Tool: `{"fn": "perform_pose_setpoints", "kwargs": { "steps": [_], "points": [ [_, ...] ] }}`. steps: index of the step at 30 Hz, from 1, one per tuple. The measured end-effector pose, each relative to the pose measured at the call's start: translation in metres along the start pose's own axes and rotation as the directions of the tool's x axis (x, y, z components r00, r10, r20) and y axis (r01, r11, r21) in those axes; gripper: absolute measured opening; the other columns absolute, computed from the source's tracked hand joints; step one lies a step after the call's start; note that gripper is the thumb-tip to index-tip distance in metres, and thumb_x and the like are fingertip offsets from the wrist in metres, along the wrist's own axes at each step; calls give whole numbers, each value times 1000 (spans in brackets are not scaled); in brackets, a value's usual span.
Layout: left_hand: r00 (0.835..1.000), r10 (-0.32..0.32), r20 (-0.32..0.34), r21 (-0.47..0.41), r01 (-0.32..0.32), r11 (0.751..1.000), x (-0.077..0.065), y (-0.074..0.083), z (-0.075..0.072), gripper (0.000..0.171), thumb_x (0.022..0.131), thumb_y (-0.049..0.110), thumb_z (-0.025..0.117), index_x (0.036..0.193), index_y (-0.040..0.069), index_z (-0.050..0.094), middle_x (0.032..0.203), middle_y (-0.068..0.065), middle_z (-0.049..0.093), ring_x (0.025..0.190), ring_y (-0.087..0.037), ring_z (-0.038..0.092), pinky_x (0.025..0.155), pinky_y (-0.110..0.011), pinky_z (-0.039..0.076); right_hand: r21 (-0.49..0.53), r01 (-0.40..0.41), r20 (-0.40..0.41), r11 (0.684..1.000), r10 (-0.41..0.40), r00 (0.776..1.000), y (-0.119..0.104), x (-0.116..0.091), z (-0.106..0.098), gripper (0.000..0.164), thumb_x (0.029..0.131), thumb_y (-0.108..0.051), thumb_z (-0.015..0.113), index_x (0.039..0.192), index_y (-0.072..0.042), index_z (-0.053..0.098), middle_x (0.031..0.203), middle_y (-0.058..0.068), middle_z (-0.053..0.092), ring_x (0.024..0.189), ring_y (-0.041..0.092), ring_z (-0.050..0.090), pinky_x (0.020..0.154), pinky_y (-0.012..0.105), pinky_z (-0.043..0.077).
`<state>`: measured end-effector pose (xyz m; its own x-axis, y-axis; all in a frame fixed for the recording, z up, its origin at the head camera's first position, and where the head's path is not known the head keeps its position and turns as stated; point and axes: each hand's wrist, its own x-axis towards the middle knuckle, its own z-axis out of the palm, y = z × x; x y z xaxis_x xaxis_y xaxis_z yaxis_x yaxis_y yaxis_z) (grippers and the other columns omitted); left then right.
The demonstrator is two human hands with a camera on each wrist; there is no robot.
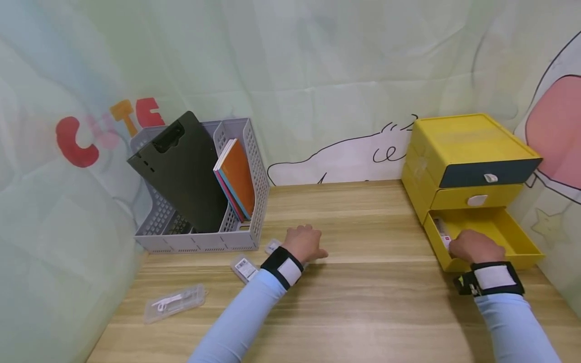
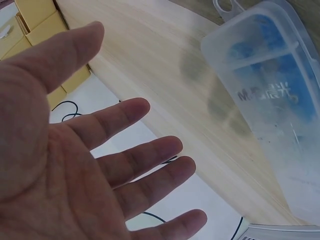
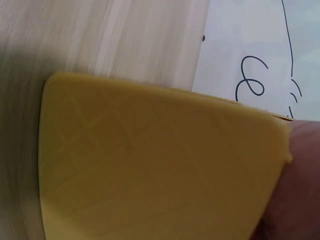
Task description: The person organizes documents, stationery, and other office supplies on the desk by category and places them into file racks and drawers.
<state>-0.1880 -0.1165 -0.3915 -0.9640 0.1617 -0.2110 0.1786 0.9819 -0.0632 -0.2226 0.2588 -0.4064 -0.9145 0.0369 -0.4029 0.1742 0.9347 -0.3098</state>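
My left hand (image 1: 303, 244) hovers over the table with its fingers spread and relaxed, holding nothing. Beside it in the left wrist view lies a translucent plastic case (image 2: 270, 95) with blue contents and a hanging loop. My right hand (image 1: 476, 247) reaches over the front wall of the pulled-out bottom yellow drawer (image 1: 522, 259). A pale packet with a red label (image 1: 444, 237) lies in the drawer right by those fingers. The drawer wall hides the fingertips, so whether they hold the packet cannot be seen. In the right wrist view the drawer's front (image 3: 160, 165) covers most of the hand.
A labelled clear case (image 1: 245, 268) lies near the left wrist. Further left is a clear case with white scissors-like handles (image 1: 170, 301). At the back left stands a grey basket (image 1: 199, 243) holding a black clipboard (image 1: 186, 171) and notebooks (image 1: 239, 176). The yellow drawer cabinet (image 1: 472, 136) stands back right.
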Motion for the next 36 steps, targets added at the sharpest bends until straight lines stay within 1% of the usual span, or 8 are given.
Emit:
{"fn": "perform_pose_setpoints", "kwargs": {
  "steps": [5, 10, 13, 16, 20, 27, 31, 36],
  "points": [
    [1000, 4, 8, -45, -3, 999, 0, -4, -1, 52, 88, 48, 72, 124, 11, 68, 114, -10, 65, 107, -29, 60, 92, -51, 47, -9, -3, -51, 1000, 3, 999, 0, -4, 0, 36, 87, -25, 61, 96, 10, 63, 78, 19, 54, 77, 39, 51, 72, 57, 40],
    [1000, -8, 15, -98, 10, 995, -3, -15, -4, 56, 89, 45, 72, 131, 11, 63, 122, -11, 64, 113, -31, 59, 93, -51, 47, -32, 38, -189, 999, -44, 981, -10, -16, 4, 44, 95, -30, 53, 108, 11, 61, 82, 23, 60, 78, 41, 54, 70, 59, 42],
    [1000, -15, -2, -119, 15, 993, -5, -25, -7, 57, 89, 45, 72, 132, 9, 63, 123, -12, 63, 114, -32, 58, 92, -51, 48, -61, 107, -305, 992, -120, 945, -24, -26, 10, 46, 98, -32, 53, 112, 11, 61, 89, 28, 63, 79, 45, 58, 69, 61, 45],
    [999, -14, -29, -140, 10, 990, -8, -34, -10, 57, 89, 44, 72, 132, 8, 62, 124, -14, 62, 114, -32, 59, 92, -50, 49, -96, 186, -405, 978, -209, 890, -43, -35, 18, 45, 96, -31, 60, 114, 10, 62, 98, 34, 63, 83, 48, 60, 70, 67, 45],
    [999, -2, -50, -174, -7, 985, -16, -46, -13, 56, 89, 41, 72, 131, 5, 62, 126, -16, 62, 115, -32, 59, 94, -47, 49, -137, 296, -409, 945, -326, 852, -66, -42, 29, 51, 92, -34, 68, 118, 10, 63, 106, 34, 64, 91, 49, 61, 74, 64, 48],
    [995, 21, -97, -281, -48, 959, -48, -77, -7, 50, 89, 30, 75, 126, -2, 63, 121, -19, 65, 113, -34, 60, 96, -48, 47, -101, 382, -182, 919, -394, 901, -81, -44, 45, 57, 90, -36, 70, 123, 10, 61, 116, 31, 63, 103, 46, 60, 85, 57, 49],
    [994, 4, -108, -344, -41, 938, -70, -103, -2, 46, 87, 23, 76, 122, -5, 64, 118, -20, 65, 108, -35, 62, 94, -50, 48, -118, 380, -176, 918, -395, 901, -79, -44, 50, 54, 90, -34, 71, 121, 10, 62, 110, 30, 65, 99, 43, 62, 84, 56, 50],
    [995, -79, -64, -300, 56, 952, -98, -146, 6, 47, 82, 24, 79, 118, -3, 66, 114, -21, 67, 104, -40, 63, 88, -55, 49, -114, 372, -180, 921, -388, 904, -76, -45, 52, 54, 90, -33, 71, 120, 11, 62, 108, 28, 66, 96, 41, 63, 83, 55, 51]
  ]
}}
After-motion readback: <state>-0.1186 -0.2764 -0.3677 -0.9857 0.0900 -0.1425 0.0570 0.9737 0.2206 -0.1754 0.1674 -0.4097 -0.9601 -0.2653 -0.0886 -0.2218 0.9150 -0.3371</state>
